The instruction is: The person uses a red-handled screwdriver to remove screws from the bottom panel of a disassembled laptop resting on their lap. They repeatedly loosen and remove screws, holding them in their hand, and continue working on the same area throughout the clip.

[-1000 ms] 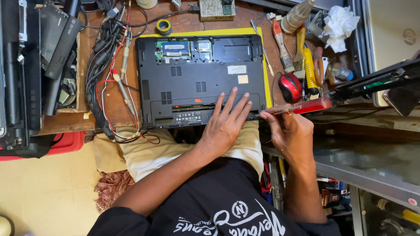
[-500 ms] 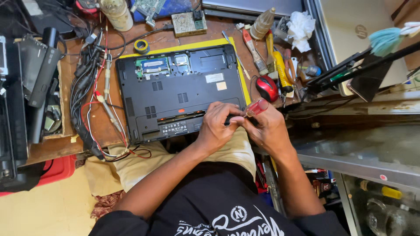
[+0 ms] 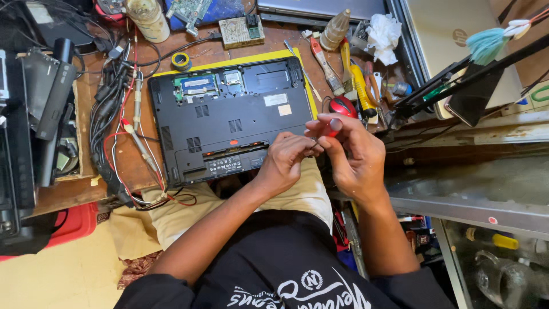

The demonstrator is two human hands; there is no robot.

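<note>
A black laptop (image 3: 229,109) lies bottom-up on a yellow mat (image 3: 286,55), its memory bay uncovered at the far side. Both my hands meet at its near right corner. My right hand (image 3: 354,157) grips a red-handled screwdriver (image 3: 334,124) held nearly upright, with the handle end pointing up at me. My left hand (image 3: 286,157) is curled beside it, fingertips pinched around the shaft close to the laptop's edge. The tip itself is hidden by my fingers.
A bundle of cables (image 3: 123,114) lies left of the laptop. A red mouse (image 3: 343,106), yellow-handled tools (image 3: 357,77), a bottle (image 3: 334,28) and crumpled tissue (image 3: 383,31) crowd the right. A tape roll (image 3: 181,60), a circuit board (image 3: 241,31) and a silver laptop (image 3: 446,46) sit farther back.
My left hand lifted off the laptop's base, where it lay flat, and curled in toward the screwdriver. My right hand turned the screwdriver from lying sideways to nearly upright.
</note>
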